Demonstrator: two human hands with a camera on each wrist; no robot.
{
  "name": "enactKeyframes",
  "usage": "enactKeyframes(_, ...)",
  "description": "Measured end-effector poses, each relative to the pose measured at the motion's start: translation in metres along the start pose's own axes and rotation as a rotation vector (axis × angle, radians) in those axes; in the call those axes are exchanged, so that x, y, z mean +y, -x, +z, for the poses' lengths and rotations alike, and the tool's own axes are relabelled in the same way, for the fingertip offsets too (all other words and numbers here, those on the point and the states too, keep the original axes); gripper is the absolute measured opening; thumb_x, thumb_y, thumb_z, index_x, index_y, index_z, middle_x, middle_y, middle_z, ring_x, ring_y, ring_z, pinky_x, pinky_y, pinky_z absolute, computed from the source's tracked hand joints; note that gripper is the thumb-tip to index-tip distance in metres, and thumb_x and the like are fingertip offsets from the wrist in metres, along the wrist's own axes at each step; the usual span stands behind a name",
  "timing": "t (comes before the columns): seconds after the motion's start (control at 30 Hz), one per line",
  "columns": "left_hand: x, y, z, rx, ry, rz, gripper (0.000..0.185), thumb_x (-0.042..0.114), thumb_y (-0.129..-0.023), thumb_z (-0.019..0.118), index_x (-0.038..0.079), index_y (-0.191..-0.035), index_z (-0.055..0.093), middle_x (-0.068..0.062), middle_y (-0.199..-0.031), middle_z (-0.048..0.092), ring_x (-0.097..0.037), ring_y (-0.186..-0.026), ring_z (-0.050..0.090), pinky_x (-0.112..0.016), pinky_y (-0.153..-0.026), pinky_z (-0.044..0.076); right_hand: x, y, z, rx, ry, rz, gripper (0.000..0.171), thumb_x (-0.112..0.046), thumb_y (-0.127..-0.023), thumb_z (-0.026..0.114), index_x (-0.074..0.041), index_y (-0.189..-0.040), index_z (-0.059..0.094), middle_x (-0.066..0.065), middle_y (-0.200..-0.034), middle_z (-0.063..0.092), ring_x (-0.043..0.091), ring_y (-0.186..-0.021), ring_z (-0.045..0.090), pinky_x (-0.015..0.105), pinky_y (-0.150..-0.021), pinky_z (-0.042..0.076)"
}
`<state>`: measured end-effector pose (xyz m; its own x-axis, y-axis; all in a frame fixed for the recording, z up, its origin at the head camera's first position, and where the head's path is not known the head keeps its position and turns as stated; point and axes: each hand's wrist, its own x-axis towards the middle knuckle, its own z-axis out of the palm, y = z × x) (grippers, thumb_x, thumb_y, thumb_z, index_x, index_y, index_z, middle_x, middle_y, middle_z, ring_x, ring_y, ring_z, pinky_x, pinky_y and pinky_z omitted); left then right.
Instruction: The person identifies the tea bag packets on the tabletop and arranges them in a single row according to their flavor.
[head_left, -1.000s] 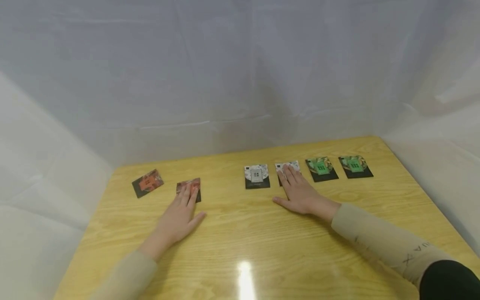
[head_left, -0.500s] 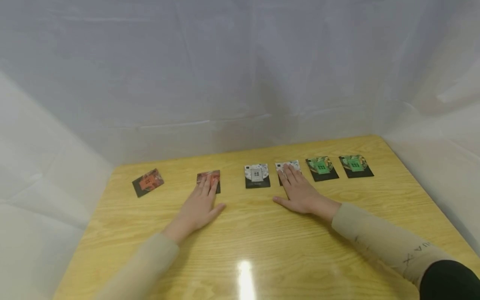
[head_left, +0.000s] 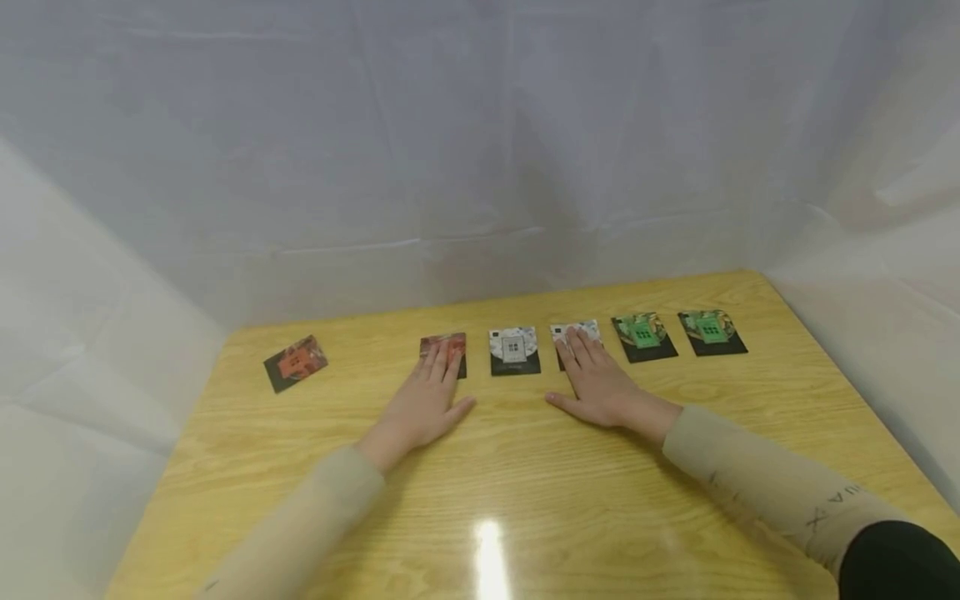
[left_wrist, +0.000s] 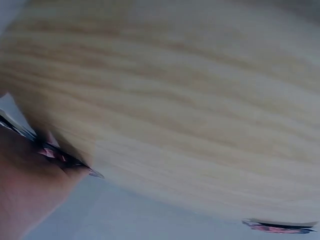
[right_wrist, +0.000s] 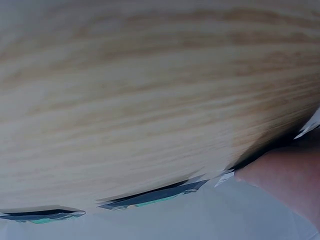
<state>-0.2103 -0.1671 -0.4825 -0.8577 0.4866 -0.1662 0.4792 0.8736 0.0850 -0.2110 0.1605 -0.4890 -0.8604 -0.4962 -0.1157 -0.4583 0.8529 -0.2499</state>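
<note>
In the head view my left hand (head_left: 422,404) lies with straight fingers on a flat red-and-black packet (head_left: 459,360), covering much of it. My right hand (head_left: 600,383) rests with its fingers extended on a white-and-black packet (head_left: 591,331), which is partly hidden beneath them. Between the two hands sits another white-and-black packet (head_left: 514,352), untouched. The left wrist view has the edge of the red packet (left_wrist: 60,156) under the fingers. The right wrist view catches a corner of the white packet (right_wrist: 225,178) at the fingertips.
Two green-and-black packets, one nearer the right hand (head_left: 643,337) and one farther right (head_left: 712,332), continue the row. A second red-and-black packet (head_left: 296,364) lies tilted at the far left. The wooden table (head_left: 570,500) is bounded by pale sheeting (head_left: 465,150) at the back and sides.
My left hand has slid the red packet to the right, up beside the uncovered white one. The right hand and the other packets have stayed in place.
</note>
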Motion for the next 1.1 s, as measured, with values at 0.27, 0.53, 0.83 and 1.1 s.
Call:
enactKeyframes(0.27,0.008,-0.005,-0.002,0.001,-0.013,0.005,0.087,0.06,-0.112,0.031,-0.003,-0.169,0.01,-0.027,-0.176,0.0,-0.044,-0.165,0.001,-0.054,-0.136,0.013,-0.006,0.002,-0.006,0.006,0.013,0.006,0.094,-0.058,-0.109,0.048,0.004,-0.168,0.01,0.031,-0.176,-0.001,0.048,-0.165,0.001,0.064,-0.134,0.012)
enactKeyframes(0.53,0.01,-0.008,0.0,-0.017,-0.03,-0.007,0.086,0.061,-0.112,0.027,0.0,-0.169,0.006,-0.025,-0.176,-0.003,-0.043,-0.166,-0.001,-0.053,-0.136,0.011,-0.008,0.003,-0.007,0.0,0.014,0.019,0.094,-0.056,-0.109,0.05,0.004,-0.168,0.009,0.03,-0.176,-0.002,0.046,-0.165,0.0,0.063,-0.134,0.012)
enactKeyframes(0.83,0.013,-0.007,-0.004,-0.006,-0.04,-0.001,0.085,0.059,-0.113,0.029,-0.002,-0.169,0.009,-0.027,-0.176,0.0,-0.043,-0.166,0.002,-0.053,-0.136,0.013,-0.003,0.001,-0.002,0.018,0.003,-0.002,0.096,-0.061,-0.108,0.047,0.005,-0.168,0.01,0.031,-0.176,0.0,0.048,-0.165,0.001,0.065,-0.134,0.012)
enactKeyframes(1.1,0.014,-0.006,-0.004,-0.003,-0.043,-0.001,0.084,0.059,-0.113,0.029,-0.002,-0.168,0.012,-0.027,-0.176,0.003,-0.044,-0.165,0.003,-0.053,-0.136,0.014,-0.002,0.001,-0.001,0.01,0.005,0.011,0.095,-0.059,-0.109,0.048,0.003,-0.169,0.008,0.028,-0.177,-0.003,0.045,-0.166,-0.001,0.063,-0.135,0.011)
